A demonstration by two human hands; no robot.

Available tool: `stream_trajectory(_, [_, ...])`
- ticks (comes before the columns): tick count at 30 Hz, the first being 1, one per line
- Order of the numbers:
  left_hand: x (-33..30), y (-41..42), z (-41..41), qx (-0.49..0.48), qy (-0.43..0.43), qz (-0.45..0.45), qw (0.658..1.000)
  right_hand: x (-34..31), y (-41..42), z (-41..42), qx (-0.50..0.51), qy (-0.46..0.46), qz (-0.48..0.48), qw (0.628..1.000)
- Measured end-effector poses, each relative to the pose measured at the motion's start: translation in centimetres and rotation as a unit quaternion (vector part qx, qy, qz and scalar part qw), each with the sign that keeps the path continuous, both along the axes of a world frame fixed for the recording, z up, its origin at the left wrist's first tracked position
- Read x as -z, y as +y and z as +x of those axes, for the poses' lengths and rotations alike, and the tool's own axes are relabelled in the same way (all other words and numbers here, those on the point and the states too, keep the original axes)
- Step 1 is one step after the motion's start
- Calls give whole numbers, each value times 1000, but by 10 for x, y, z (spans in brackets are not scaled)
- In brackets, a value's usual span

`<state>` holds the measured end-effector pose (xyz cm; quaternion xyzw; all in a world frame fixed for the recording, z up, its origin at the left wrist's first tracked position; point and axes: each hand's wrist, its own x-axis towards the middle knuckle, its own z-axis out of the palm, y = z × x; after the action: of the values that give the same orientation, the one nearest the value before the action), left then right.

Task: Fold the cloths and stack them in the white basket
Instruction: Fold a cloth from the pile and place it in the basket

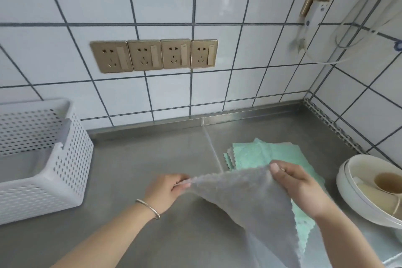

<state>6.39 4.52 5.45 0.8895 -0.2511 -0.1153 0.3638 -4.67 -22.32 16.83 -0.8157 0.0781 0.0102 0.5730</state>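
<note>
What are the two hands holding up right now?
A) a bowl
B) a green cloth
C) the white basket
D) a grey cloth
D: the left hand and right hand each pinch a top corner of the grey cloth.

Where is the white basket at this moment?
In the head view, the white basket stands at the far left of the steel counter, against the tiled wall, apart from both hands.

Two hands (165,191), one grey cloth (250,202), one white basket (71,159), five sockets (111,56).
</note>
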Motion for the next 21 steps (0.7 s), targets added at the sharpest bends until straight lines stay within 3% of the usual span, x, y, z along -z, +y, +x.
stream_trajectory(4, [-38,73,38,-110,-30,-25,993,1,16,54,8,14,-74,997])
stream_trajectory(7, [-77,118,66,-163,-82,-34,983,-8,44,93,15,-27,-82,996])
stream_trajectory(12, [-138,168,60,-242,-174,-184,937,-36,89,105,49,-153,-83,983])
stream_trajectory(14, [-145,185,34,-236,-186,-207,931,-40,105,93,22,-162,-68,984])
stream_trajectory(16, [-133,199,6,-205,-194,-160,946,-31,116,77,-11,-134,-33,990])
stream_trajectory(18, [-102,213,-20,-177,-176,-51,967,-9,124,60,-59,-94,-7,994])
stream_trajectory(21, [-31,231,-56,-118,-156,56,979,60,121,40,-106,-37,-79,991])
